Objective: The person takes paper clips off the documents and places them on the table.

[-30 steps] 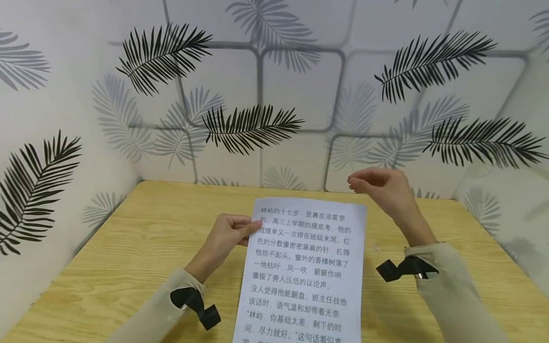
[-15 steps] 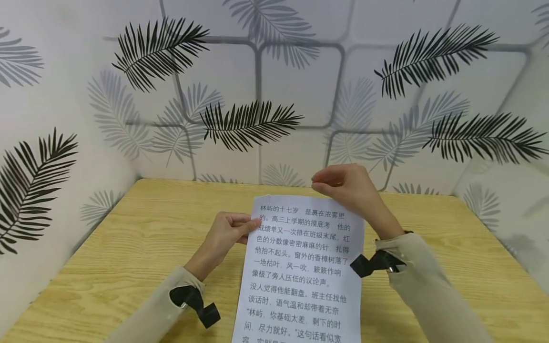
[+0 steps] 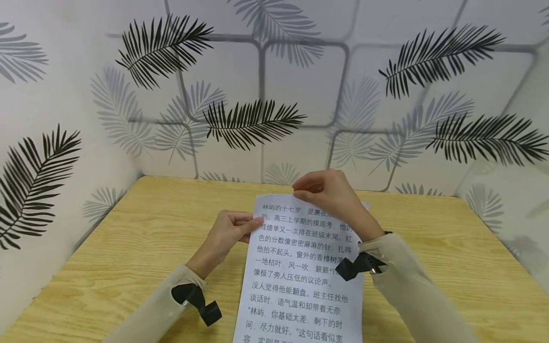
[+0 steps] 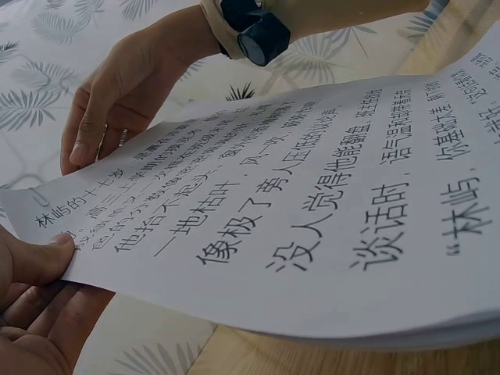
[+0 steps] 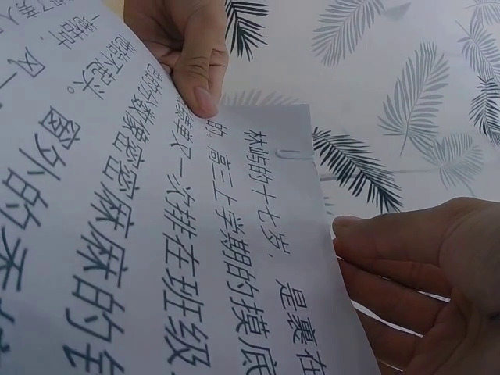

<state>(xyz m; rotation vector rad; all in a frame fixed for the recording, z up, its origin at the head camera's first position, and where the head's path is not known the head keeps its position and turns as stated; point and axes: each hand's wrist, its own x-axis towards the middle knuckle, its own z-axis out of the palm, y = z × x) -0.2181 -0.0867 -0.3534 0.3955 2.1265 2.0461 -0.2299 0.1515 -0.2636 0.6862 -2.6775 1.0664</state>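
Observation:
A stack of printed paper sheets (image 3: 300,271) stands tilted up over the table. My left hand (image 3: 229,233) pinches its left edge near the top, thumb on the printed face and fingers behind. A paper clip (image 5: 294,155) sits on the top edge by the left corner; the left wrist view shows this clip (image 4: 37,197) too. My right hand (image 3: 328,193) is at the top edge, right of that clip, thumb and fingers close together. Between them a thin silvery paper clip (image 4: 101,143) shows in the left wrist view. My right thumb (image 5: 348,226) is right at the edge.
The wooden table (image 3: 141,238) spreads out on both sides of the paper. Behind it rises a wall (image 3: 300,85) with a leaf pattern. Black camera straps (image 3: 197,302) are worn on both wrists.
My right hand has moved left from above the table's right part to the paper's top edge. The left hand and the sheets have stayed in place.

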